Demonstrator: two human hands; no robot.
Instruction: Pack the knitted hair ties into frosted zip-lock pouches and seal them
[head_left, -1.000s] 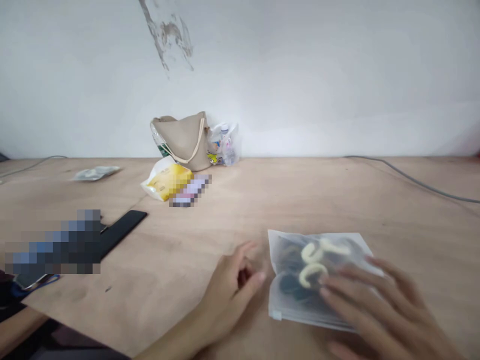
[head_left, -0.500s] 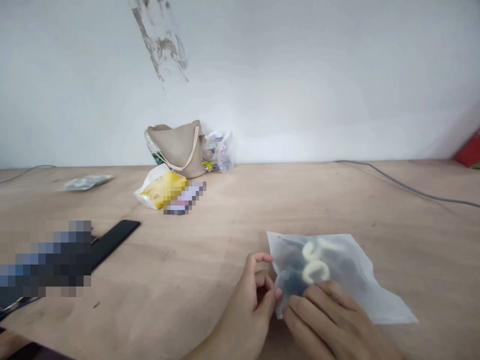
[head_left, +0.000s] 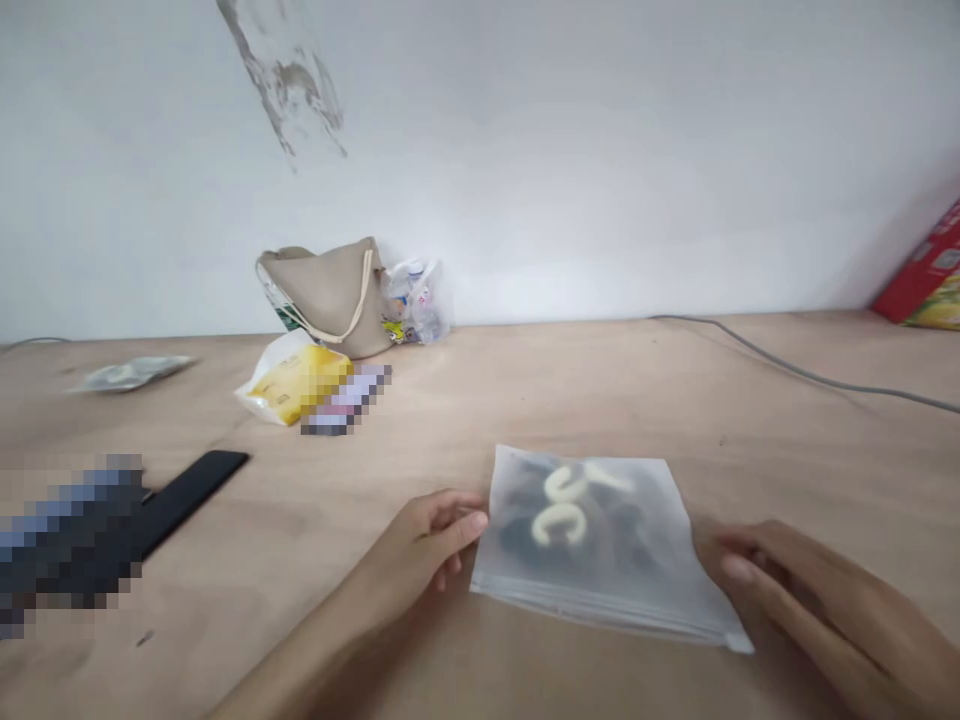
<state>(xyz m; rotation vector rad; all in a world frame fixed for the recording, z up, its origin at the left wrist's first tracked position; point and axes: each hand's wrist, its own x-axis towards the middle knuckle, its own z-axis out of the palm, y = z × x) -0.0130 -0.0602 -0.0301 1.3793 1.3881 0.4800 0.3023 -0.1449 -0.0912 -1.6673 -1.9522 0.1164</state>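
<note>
A frosted zip bag (head_left: 581,545) lies flat on the plywood desk (head_left: 600,400), close to the person at 6 o'clock, with its press-seal strip (head_left: 600,610) along the near edge. Through the cloudy film, dark coiled contents (head_left: 517,535) and curved cream-coloured pieces (head_left: 559,515) show, though their exact kind is too blurred to tell.

Neither of the hands grips anything. The left hand (head_left: 427,535) sits at the bag's 9 o'clock side, relaxed and half curled, with its fingertips (head_left: 480,522) resting at the bag's left edge. The right hand (head_left: 795,590) lies open at 4 o'clock, its fingers (head_left: 739,568) at or just beside the right edge; contact there is hard to confirm.

Judging by the thin film, light flat fingers at the edges should keep the bag square without bunching its contents.

Farther off, at 11 o'clock, stand a beige tote bag (head_left: 326,300) and a clear plastic bag of bottles (head_left: 416,305), with a yellow packet (head_left: 296,385) in front. A black strip (head_left: 187,500) lies at 9 o'clock, a red-and-yellow box (head_left: 926,265) sits at 2 o'clock, and a grey cable (head_left: 795,370) runs along the back.
</note>
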